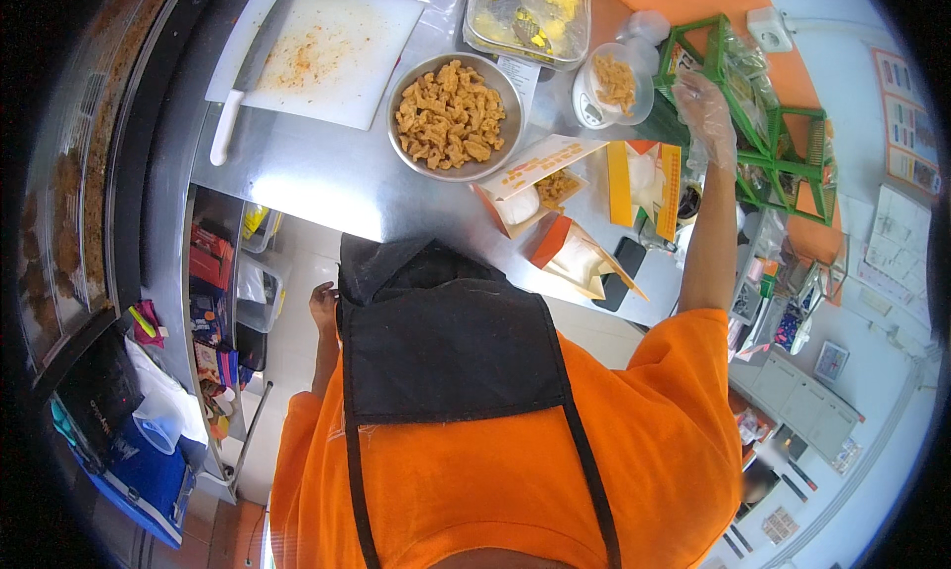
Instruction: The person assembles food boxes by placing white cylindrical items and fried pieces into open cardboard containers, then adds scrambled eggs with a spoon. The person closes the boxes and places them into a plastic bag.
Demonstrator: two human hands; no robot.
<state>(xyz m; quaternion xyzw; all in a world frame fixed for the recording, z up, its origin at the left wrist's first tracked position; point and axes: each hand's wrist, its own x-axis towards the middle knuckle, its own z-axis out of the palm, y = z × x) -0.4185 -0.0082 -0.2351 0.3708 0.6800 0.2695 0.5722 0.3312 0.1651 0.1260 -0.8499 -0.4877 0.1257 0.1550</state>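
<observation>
My right hand, in a clear plastic glove, reaches out over the near side of a green wire rack. Its fingers blur into the glove, so their grip is unclear. My left hand hangs low beside the black apron, bare, its fingers loosely apart with nothing seen in them. Left of my right hand, a clear plastic bowl with fried pieces sits on a white kitchen scale. Closer to me stand an open box with rice and fried pieces and two more open cartons.
A steel bowl full of fried pieces stands mid-counter. A knife lies across the white cutting board. At the back is a clear tray with yellow bits. A dark phone lies by the counter's edge; shelves open below left.
</observation>
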